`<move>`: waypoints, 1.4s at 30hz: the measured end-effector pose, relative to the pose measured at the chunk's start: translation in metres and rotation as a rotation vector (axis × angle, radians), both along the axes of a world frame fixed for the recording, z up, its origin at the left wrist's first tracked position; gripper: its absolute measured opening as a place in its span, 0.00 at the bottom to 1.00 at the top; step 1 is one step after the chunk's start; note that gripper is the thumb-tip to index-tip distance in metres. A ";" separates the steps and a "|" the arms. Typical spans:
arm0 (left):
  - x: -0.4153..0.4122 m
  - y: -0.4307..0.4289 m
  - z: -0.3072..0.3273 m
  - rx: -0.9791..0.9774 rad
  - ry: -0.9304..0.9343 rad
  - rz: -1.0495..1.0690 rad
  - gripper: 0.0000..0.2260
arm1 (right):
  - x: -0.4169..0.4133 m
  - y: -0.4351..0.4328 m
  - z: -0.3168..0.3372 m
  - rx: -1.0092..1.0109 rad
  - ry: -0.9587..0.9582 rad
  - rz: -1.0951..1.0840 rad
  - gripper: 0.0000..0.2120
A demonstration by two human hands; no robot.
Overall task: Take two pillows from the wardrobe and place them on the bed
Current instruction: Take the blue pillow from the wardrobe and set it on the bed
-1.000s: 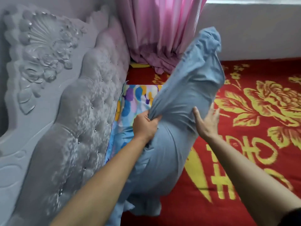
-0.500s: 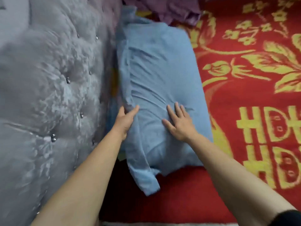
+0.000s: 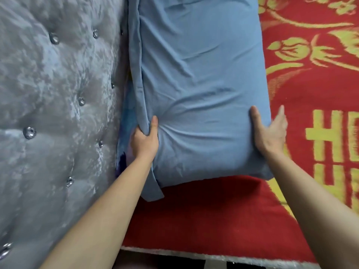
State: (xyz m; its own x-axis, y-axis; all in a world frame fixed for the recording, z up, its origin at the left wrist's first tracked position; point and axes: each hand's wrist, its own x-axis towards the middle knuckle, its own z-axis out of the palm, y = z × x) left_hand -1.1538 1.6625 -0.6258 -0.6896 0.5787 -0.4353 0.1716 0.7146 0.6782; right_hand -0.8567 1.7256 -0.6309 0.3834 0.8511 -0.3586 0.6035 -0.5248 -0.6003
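Observation:
A blue pillow (image 3: 202, 90) lies flat on the bed's red and yellow blanket (image 3: 314, 90), its long left side against the headboard. My left hand (image 3: 144, 139) grips the pillow's loose left flap near the lower corner. My right hand (image 3: 270, 131) presses flat against the pillow's right edge, fingers apart. A strip of patterned blue fabric (image 3: 127, 121), probably a second pillow, shows under the blue pillow beside the headboard; most of it is hidden.
A grey tufted headboard (image 3: 58, 113) with shiny buttons fills the left side. The bed's near edge (image 3: 213, 255) runs along the bottom, with dark floor below it.
The pillow went from held upright in the air to lying flat on the bed. My left hand closed on its left flap; my right hand slid from its top to its right edge.

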 end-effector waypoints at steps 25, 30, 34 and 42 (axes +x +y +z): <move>-0.006 0.010 -0.005 -0.133 0.631 -0.633 0.31 | -0.041 -0.058 -0.024 0.075 -0.050 0.109 0.35; 0.014 -0.044 -0.021 -0.192 0.616 -0.538 0.33 | -0.057 -0.066 -0.028 0.142 -0.148 0.127 0.31; 0.008 -0.043 -0.017 -0.151 0.644 -0.543 0.33 | -0.060 -0.072 -0.021 0.338 -0.329 0.512 0.33; 0.001 -0.038 -0.027 -0.134 0.712 -0.641 0.35 | -0.051 -0.068 -0.036 0.257 -0.398 0.657 0.35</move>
